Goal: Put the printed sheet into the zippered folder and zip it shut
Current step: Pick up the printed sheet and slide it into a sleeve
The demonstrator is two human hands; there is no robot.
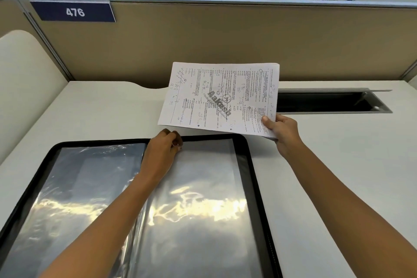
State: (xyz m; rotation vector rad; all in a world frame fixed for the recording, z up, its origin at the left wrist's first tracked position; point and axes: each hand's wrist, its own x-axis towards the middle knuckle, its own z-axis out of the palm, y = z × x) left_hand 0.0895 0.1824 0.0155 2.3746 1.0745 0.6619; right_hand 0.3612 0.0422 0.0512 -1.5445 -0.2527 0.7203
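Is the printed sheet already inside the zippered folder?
No. The right hand holds the printed sheet in the air beyond the open zippered folder.

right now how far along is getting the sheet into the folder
Done: the zippered folder lies unzipped and open on the desk. In hand: the right hand holds the printed sheet above the far edge, while the left hand pinches the top of a clear sleeve. Left: slide the sheet in, close and zip.
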